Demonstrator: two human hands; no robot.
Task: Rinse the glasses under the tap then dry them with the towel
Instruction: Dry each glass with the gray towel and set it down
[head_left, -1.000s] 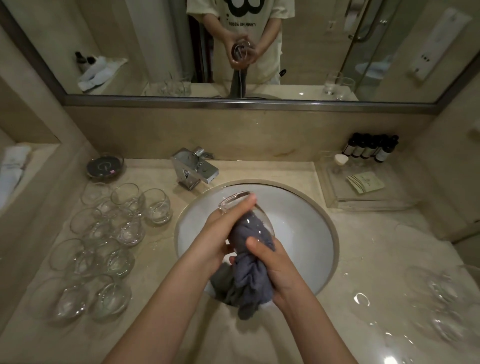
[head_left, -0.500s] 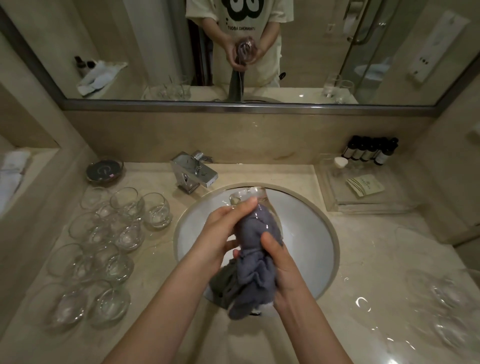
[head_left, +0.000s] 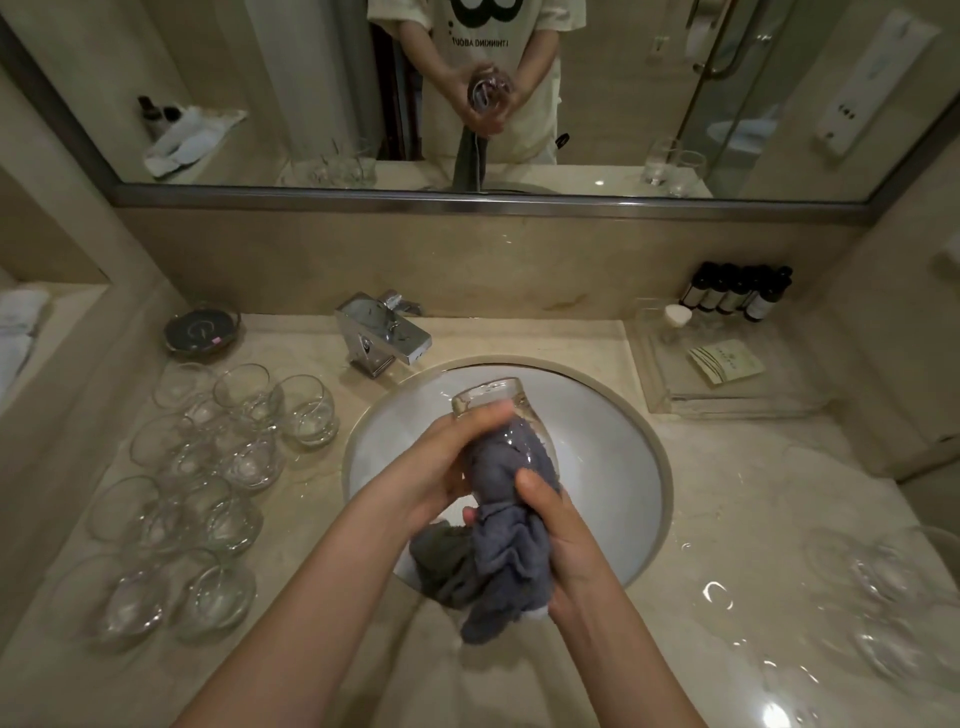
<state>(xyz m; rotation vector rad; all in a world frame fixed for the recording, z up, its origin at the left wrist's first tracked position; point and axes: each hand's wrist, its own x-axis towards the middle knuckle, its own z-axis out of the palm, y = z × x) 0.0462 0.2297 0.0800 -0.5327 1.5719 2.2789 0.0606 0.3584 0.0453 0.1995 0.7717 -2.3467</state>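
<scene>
Over a round white sink (head_left: 613, 467) sunk in a glossy beige stone counter (head_left: 727, 493), you are working beneath a wide wall mirror (head_left: 623, 104). A square chrome tap (head_left: 384, 335) stands at the basin's far-left rim. Clear rounded glasses (head_left: 208, 483) sit clustered on the counter at your left; more glasses (head_left: 898, 597) stand at your far right, blurred at the frame edge. A clear tray (head_left: 727, 384) by the back wall carries dark bottles (head_left: 737, 293).

You hold the glass (head_left: 498, 415) above the basin, tilted, its long axis running away from you, thick base toward the tap and mouth toward your body. A grey, crumpled, soft-looking towel (head_left: 498, 551) is stuffed into the mouth and hangs in folds below.

Your left hand (head_left: 447, 462) curls round the glass's left wall, fingers across its upper side. Your right hand (head_left: 561, 525) grips the bunched towel at the glass mouth, thumb on top.
</scene>
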